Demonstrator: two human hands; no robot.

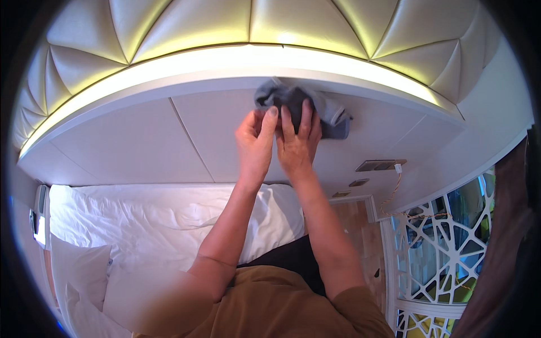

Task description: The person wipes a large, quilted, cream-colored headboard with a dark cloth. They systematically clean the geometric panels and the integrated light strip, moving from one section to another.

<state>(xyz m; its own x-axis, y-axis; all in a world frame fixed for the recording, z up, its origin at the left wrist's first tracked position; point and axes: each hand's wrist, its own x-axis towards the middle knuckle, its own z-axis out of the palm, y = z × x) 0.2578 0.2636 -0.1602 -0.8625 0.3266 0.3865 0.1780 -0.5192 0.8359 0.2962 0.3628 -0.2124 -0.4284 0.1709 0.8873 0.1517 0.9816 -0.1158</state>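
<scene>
A bunched grey cloth lies against the panelled wall, just under the lit ledge. My right hand is spread over the cloth, its fingers pressing into a dark fold. Close beside it on the left, my left hand has its thumb up and its fingers curled at the cloth's lower left edge. Its fingertips are partly hidden, so I cannot tell how firmly it grips. One corner of the cloth hangs down to the right of my right hand.
Below the wall panel lies a bed with a rumpled white sheet and pillows. Right of my arms are a socket plate with a plugged-in twisted cord, and a white lattice screen. Padded panels rise above the ledge.
</scene>
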